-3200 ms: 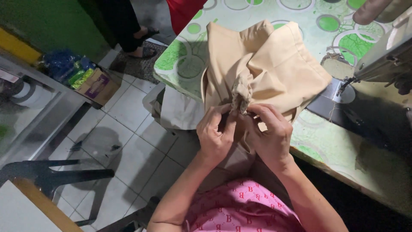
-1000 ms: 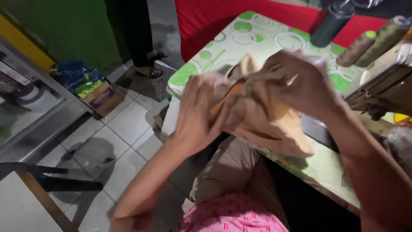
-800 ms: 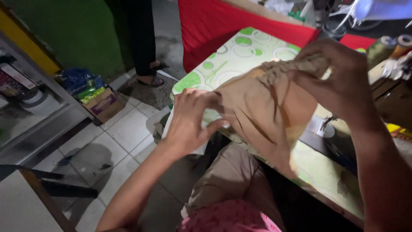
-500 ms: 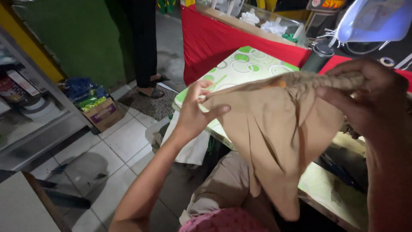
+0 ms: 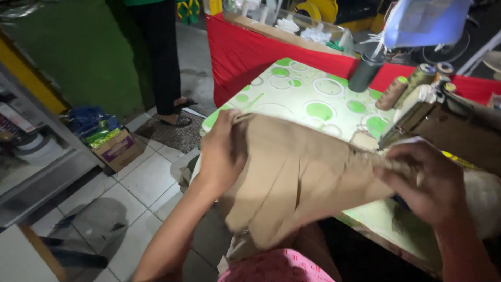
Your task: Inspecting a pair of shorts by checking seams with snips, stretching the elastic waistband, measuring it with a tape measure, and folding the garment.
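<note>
A tan garment [image 5: 297, 177] hangs stretched between my two hands above the near edge of a table [image 5: 308, 94] covered with a green-circle cloth. My left hand [image 5: 222, 151] grips its left end over the table's corner. My right hand [image 5: 422, 180] clutches the bunched right end beside the sewing machine [image 5: 443, 117]. The lower part of the garment drapes down toward my lap and pink patterned clothing [image 5: 276, 266].
Thread spools [image 5: 402, 89] and a dark cone [image 5: 365, 70] stand behind the machine. A red-draped counter [image 5: 261, 52] lies beyond. A person's dark-trousered legs [image 5: 162, 62] stand at the far left by a cardboard box [image 5: 117, 149] on the tiled floor.
The garment went from bunched close to my body to lifted and spread out; my hands have now lowered it toward the table, the right hand moving to the sewing machine.
</note>
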